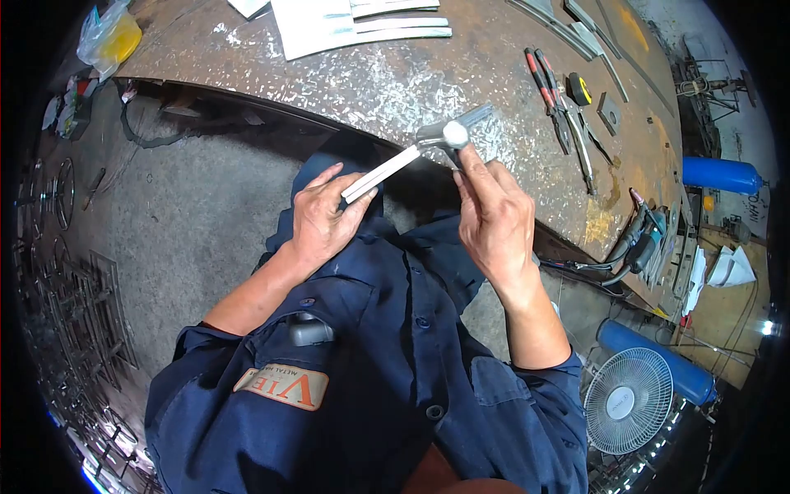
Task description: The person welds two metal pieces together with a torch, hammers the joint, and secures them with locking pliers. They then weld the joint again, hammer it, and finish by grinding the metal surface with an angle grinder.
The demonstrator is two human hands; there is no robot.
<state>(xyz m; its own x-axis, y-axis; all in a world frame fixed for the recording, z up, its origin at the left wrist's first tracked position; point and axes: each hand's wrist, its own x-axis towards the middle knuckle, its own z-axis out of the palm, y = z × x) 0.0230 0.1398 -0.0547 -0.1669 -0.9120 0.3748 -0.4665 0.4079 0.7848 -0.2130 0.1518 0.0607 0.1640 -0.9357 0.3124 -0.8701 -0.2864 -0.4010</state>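
Note:
My left hand [327, 212] is closed on a narrow, pale metal strip [383, 174], thumb and fingers pinching its lower end. The strip slants up to the right, in front of the table edge. My right hand [499, 216] is closed around a hammer [455, 134] near its head, index finger stretched toward the bright round face; the palm hides most of the grip. The strip's upper end overlaps the hammer's grey metal in this view. Behind them lies the brown worktable [329, 86], strewn with small pale flakes.
Pale metal sheets [317, 29] lie at the table's far side. Red-handled pliers [543, 90], a yellow-black tape measure [579, 89] and a square plate [609, 113] lie to the right. A teal power tool [646, 239] rests by the right edge. A fan [628, 402] stands lower right.

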